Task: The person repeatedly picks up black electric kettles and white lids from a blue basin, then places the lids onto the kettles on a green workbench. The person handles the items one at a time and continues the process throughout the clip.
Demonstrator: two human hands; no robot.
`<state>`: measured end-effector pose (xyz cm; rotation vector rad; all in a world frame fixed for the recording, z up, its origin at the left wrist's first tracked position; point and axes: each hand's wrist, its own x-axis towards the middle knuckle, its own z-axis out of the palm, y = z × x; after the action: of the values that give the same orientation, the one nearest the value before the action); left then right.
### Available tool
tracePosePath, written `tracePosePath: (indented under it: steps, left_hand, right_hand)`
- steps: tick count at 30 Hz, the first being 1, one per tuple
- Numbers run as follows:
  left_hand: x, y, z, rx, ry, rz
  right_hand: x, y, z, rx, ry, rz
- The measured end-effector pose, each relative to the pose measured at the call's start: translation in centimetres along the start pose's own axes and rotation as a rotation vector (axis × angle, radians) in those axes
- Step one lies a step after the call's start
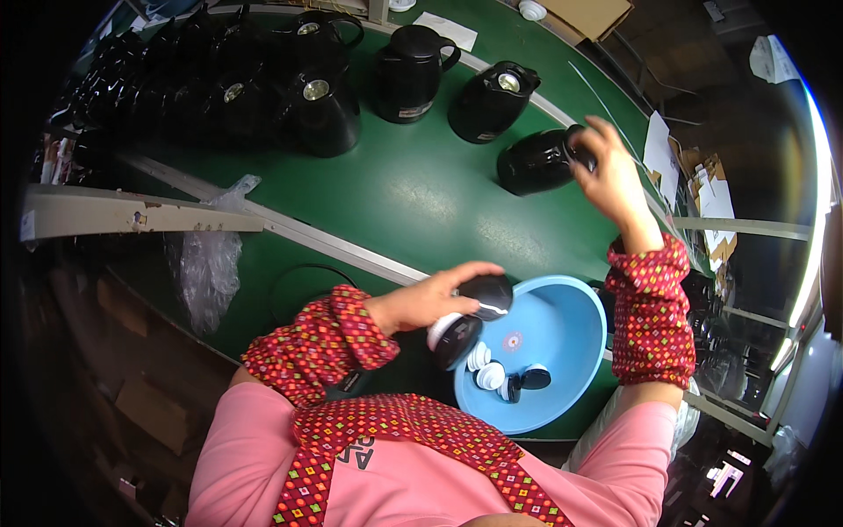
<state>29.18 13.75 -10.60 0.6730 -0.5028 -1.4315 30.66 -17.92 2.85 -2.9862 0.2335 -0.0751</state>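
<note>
1. Crowding the far left of the green conveyor belt (413,189), a cluster of black jugs (219,79) stands upright, several showing shiny round openings at the top.
2. A crumpled clear plastic bag (211,263) hangs over the belt's near edge, just below a pale metal rail (132,215).
3. The left hand (430,299), its forearm in a red patterned sleeve cover, is closed around two black lids with white undersides: the upper lid (486,294) sits under the fingertips, and the lower lid (455,338) is pressed against the palm, tilted. Both are held over the left rim of the blue basin.
4. The blue basin (562,325) rests at the belt's near edge, between the two forearms. In its bottom lie a few more small caps (505,378), some white, some black, touching one another.
5. Further back, two more black jugs (413,70) stand upright and apart from each other in the middle of the belt.
6. The right hand (615,176) reaches out across the belt and grips the top end of a tipped black jug (536,162), which lies on its side with its mouth toward the fingers.
7. At the far right, papers (707,198) lie beside the belt.
</note>
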Motion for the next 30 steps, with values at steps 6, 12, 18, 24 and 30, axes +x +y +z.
tracePosePath:
  steps: [6,12,18,24,30]
  left_hand:
    - [-3.3,4.3,-4.5,0.028,0.311,0.128]
    - [-4.6,14.4,-11.2,0.286,0.577,0.432]
    - [-5.6,21.5,-18.6,0.365,0.917,0.307]
    - [-4.2,24.6,-19.5,0.792,1.147,0.103]
    - [-2.1,29.7,-24.2,1.079,1.379,0.559]
  right_hand:
    - [13.7,-0.4,6.4,0.692,0.357,0.229]
    - [17.0,6.6,14.6,0.748,0.530,0.447]
    - [16.8,4.4,14.6,0.160,0.550,0.411]
    - [11.5,0.1,8.5,0.441,0.471,0.137]
    - [0.0,-1.4,5.2,0.614,0.407,0.155]
